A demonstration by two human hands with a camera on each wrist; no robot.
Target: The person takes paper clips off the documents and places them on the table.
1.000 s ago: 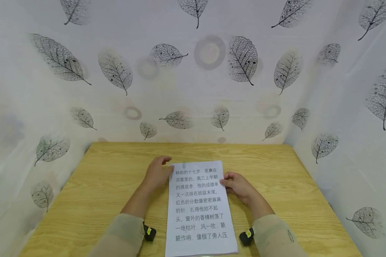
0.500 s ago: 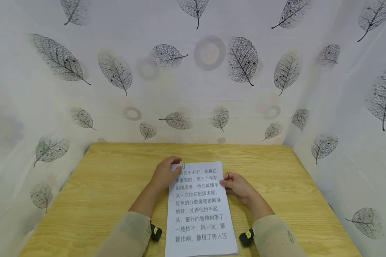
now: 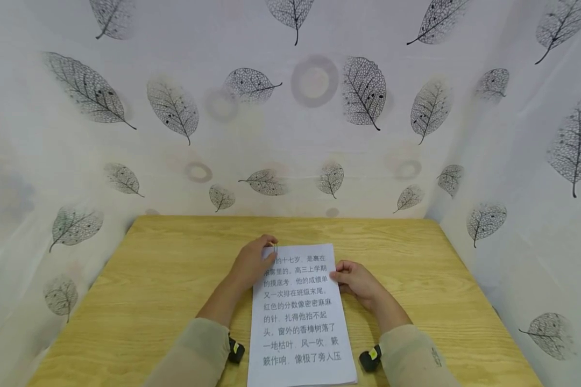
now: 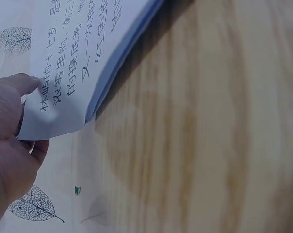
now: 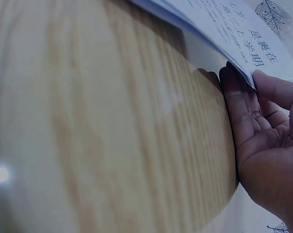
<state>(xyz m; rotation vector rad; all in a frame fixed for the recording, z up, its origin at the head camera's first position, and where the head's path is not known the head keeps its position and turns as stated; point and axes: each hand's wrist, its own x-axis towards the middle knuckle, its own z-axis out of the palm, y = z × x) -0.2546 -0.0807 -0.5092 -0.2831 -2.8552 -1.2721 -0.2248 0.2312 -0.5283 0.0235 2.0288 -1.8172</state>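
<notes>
A stack of printed white paper (image 3: pixel 300 317) lies lengthwise before me, with large Chinese text on its top sheet. At its far edge, near the left corner, sits a thin paper clip (image 3: pixel 275 248). My left hand (image 3: pixel 249 264) holds that corner, thumb on the printed face and fingers behind the sheets; its fingertips are right at the clip. In the left wrist view the corner of the paper (image 4: pixel 64 114) bends slightly. My right hand (image 3: pixel 361 281) pinches the right edge, thumb on top and fingers beneath, as the right wrist view also shows.
The stack rests on a wood-grain table (image 3: pixel 174 258). White cloth (image 3: pixel 290 134) printed with leaves hangs behind the table and along both sides. Black wrist devices (image 3: pixel 370 358) show beneath both sleeves.
My left hand has moved right along the top edge, from the corner to the paper clip, which its fingers now partly cover. The right hand keeps its grip in place.
</notes>
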